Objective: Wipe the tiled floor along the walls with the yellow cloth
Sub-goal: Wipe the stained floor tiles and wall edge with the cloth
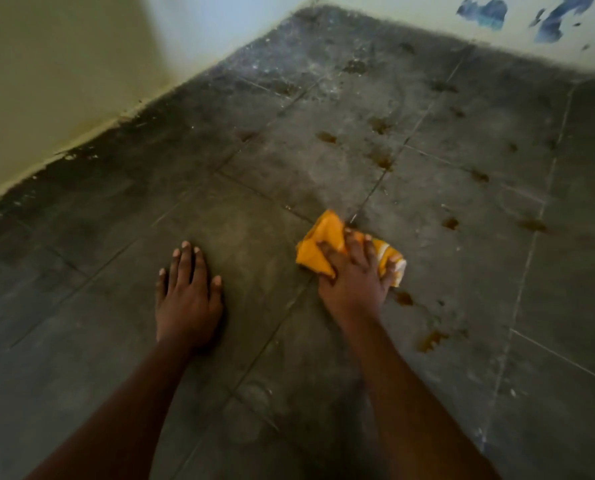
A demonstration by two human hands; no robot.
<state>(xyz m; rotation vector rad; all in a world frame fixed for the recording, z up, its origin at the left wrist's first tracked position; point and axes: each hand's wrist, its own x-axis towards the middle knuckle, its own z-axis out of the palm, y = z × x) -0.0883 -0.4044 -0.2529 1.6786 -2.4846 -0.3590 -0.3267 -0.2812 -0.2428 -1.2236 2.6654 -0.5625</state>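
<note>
The yellow cloth [324, 244] lies bunched on the dark grey tiled floor [254, 209], near a tile joint in the middle of the view. My right hand [355, 275] presses down on it with spread, fairly straight fingers; part of the cloth is hidden under the palm. To the left, my left hand [188, 292] rests flat on a bare tile with its fingers straight, holding nothing. Both forearms reach in from the bottom edge.
A cream wall [57, 81] runs along the left and meets a pale wall [549, 32] with blue paint patches at the far corner. Brown stains [431, 339] dot the tiles right of the cloth. White dust lies near the corner.
</note>
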